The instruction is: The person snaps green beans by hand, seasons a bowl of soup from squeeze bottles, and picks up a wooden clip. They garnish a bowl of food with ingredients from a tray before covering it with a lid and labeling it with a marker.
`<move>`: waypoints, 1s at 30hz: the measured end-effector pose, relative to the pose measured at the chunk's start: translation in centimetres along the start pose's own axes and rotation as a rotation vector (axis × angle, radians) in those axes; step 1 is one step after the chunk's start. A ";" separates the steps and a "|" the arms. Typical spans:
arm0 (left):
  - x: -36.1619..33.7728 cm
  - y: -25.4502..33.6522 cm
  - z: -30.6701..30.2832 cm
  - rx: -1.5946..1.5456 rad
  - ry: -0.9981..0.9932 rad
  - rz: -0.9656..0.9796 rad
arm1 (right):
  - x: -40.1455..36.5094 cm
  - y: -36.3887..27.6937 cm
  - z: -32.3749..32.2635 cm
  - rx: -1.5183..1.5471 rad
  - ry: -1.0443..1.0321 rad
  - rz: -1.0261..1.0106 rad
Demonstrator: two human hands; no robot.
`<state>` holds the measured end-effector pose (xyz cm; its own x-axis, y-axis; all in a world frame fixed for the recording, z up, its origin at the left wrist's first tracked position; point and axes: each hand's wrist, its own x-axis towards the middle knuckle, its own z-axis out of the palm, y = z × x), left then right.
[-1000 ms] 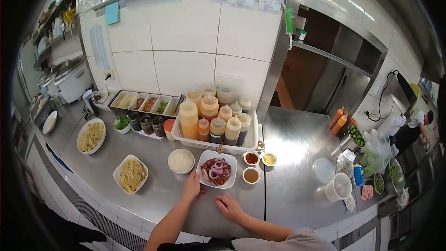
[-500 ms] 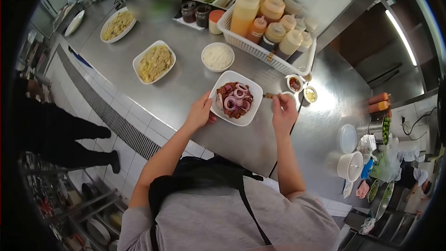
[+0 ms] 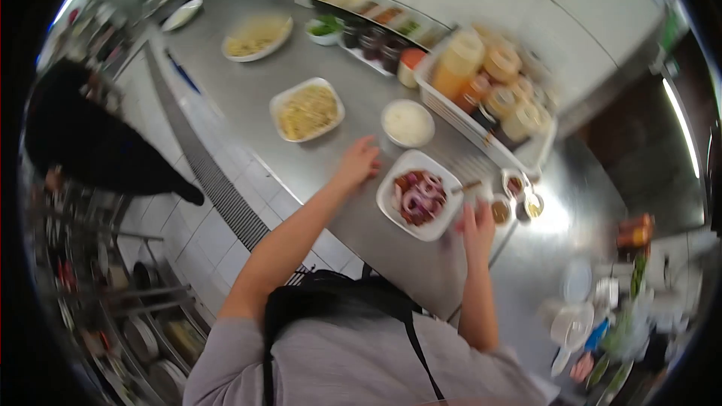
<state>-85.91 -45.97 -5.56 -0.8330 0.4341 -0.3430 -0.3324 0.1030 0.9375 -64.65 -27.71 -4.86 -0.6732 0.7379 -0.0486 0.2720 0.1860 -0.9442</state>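
Note:
A white square bowl (image 3: 385, 203) of dark, saucy food topped with purple onion rings (image 3: 421, 200) sits on the steel counter. My left hand (image 3: 359, 163) is off the bowl, fingers loosely spread, between it and the noodle dish; nothing shows in it. My right hand (image 3: 477, 227) is by the bowl's right side, fingers apart and somewhat blurred. Just beyond its fingertips is a small brown stick-like piece (image 3: 466, 187), beside the bowl's rim; I cannot make out what it is. A bowl of white rice (image 3: 408, 124) stands behind the onion bowl.
Small sauce cups (image 3: 501, 210) stand to the right. A white basket (image 3: 481, 132) of squeeze bottles and a topping tray (image 3: 387, 16) line the wall. Noodle-like food fills a white dish (image 3: 308, 110) at left. A person in black (image 3: 113, 135) is beyond the counter's left edge.
My left hand has let go of the onion bowl and lifted away. My right hand's fingers have opened from a pinch near the brown piece. The whole view has turned and shifted.

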 end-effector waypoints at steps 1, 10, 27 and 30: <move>1.5 -0.2 0.5 -0.113 0.020 0.052 | -1.8 -0.6 0.4 0.198 -0.121 0.176; 8.9 -0.7 1.9 -0.191 -0.027 -0.051 | -5.1 0.9 4.3 0.718 -0.219 0.418; -5.2 -2.1 -12.1 -0.159 -0.065 -0.021 | -7.5 0.6 8.2 0.568 -0.149 0.215; -9.2 -2.4 -17.4 -0.198 -0.009 -0.022 | -10.5 -2.6 13.7 0.495 -0.448 0.293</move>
<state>-85.14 -65.81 -5.64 -0.8207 0.4420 -0.3620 -0.4319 -0.0651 0.8996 -67.66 -44.85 -6.30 -0.8662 0.3560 -0.3508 0.2131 -0.3719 -0.9035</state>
